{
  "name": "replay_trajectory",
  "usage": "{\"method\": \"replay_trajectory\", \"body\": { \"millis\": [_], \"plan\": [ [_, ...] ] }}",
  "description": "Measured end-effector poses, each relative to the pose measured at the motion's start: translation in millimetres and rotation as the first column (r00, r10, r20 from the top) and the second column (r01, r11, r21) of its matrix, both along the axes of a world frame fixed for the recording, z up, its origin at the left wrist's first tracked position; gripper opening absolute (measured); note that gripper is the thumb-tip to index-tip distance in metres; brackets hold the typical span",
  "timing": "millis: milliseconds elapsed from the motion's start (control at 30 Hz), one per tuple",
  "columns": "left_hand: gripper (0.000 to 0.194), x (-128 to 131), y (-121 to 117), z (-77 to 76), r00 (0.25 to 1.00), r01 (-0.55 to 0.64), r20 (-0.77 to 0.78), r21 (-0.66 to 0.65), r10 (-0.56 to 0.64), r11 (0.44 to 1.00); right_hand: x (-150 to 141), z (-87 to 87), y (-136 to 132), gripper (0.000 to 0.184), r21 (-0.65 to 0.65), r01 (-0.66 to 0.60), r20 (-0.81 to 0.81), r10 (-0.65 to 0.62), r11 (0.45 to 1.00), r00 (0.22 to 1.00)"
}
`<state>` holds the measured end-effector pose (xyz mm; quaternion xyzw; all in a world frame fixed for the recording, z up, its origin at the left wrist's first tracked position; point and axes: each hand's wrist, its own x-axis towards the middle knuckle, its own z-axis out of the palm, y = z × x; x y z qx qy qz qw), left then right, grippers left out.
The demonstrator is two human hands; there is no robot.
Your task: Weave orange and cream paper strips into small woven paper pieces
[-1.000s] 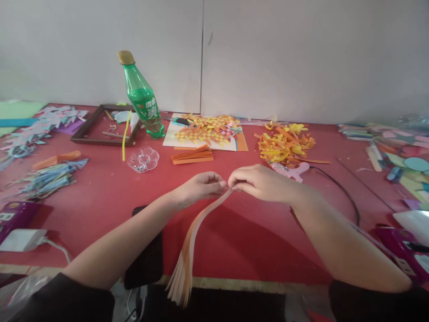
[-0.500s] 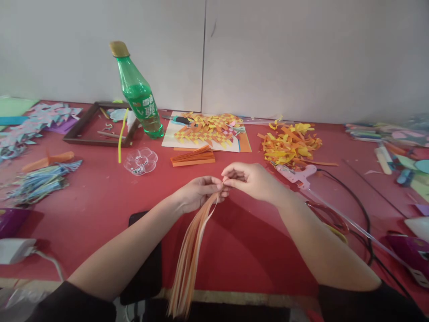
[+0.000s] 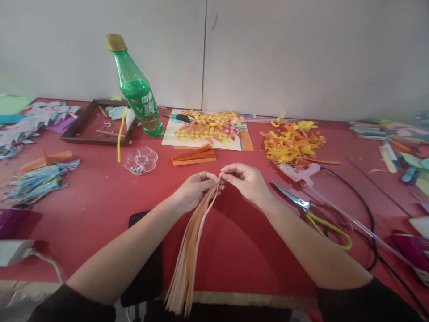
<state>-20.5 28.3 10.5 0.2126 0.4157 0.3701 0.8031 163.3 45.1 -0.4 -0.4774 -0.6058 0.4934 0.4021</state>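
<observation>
A bundle of thin peach and orange paper strips (image 3: 191,255) hangs from my fingers, its loose ends spreading past the table's front edge. My left hand (image 3: 197,190) pinches the bundle near its top end. Fingertips of my right hand (image 3: 246,181) meet the left ones there and pinch the tip of the strips. Just beyond my hands lies a folded orange paper piece with a fringed edge (image 3: 193,155). Scissors with red and yellow handles (image 3: 310,212) rest beside my right forearm, their blades apart.
A green bottle (image 3: 139,96) leans beside a brown frame (image 3: 67,134). A clear flower-shaped dish (image 3: 140,161), woven yellow-orange strips (image 3: 204,134), a pile of orange-yellow paper (image 3: 293,143), a pink glue gun (image 3: 301,173) with its cable, and a black phone (image 3: 144,268) lie around my hands.
My right forearm has shifted slightly left, bringing the scissors into fuller view. Both hands keep their pinch on the strips, and the hanging ends have swung slightly left.
</observation>
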Motion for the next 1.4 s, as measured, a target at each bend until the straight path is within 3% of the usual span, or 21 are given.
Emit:
{"method": "replay_trajectory", "body": {
  "millis": [367, 567, 833, 1033, 1400],
  "plan": [
    [0.011, 3, -2, -2.9, 0.998, 0.049, -0.036, 0.018, -0.048, 0.999, -3, -15.3, -15, 0.026, -0.018, 0.122, -0.074, -0.123, 0.992, 0.990],
    [0.006, 4, -2, -2.3, 0.999, 0.029, -0.024, 0.021, -0.029, 0.999, -6, -10.7, -19, 0.029, -0.014, 0.135, -0.117, -0.135, 0.991, 0.984],
    [0.013, 4, -2, -7.5, 1.000, -0.029, 0.006, 0.075, 0.029, 0.997, -6, -14.6, -26, 0.038, 0.131, 0.025, -0.121, -0.009, 0.991, 0.993],
    [0.008, 4, -2, -6.5, 0.999, -0.038, 0.020, 0.062, 0.037, 0.997, -2, -19.0, -27, 0.042, 0.137, -0.053, -0.080, 0.064, 0.989, 0.995],
    [0.007, 5, -3, -2.4, 0.999, -0.051, 0.013, 0.045, 0.050, 0.998, -1, -17.1, -26, 0.042, 0.145, -0.079, -0.074, 0.091, 0.986, 0.993]
  ]
}}
